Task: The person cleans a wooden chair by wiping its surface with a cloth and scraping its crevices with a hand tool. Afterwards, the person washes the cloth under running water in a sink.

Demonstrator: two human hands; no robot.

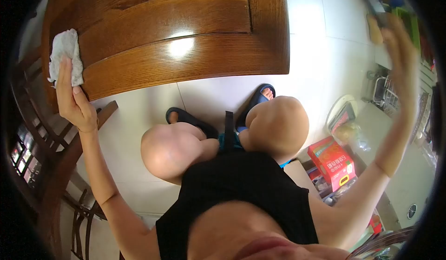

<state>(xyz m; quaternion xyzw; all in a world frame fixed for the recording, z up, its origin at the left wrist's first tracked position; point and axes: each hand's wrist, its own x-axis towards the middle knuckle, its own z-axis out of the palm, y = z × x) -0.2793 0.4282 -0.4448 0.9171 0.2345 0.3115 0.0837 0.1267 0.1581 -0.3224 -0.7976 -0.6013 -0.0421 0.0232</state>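
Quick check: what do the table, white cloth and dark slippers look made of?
Table: apparently wood, glossy varnish; grain lines and bright glare show.
White cloth: probably fabric, perhaps cotton, matte; rumpled, ragged edges.
Dark slippers: perhaps rubber or foam, dull; smooth, uniform surface.

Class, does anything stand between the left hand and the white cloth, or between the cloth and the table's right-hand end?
Nothing visible does: the left hand touches the white cloth, and only glare shows on the table towards that end.

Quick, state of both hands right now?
Left hand: open, fingers extended on the cloth.
Right hand: looks open, raised and motion-blurred; no held item discernible.
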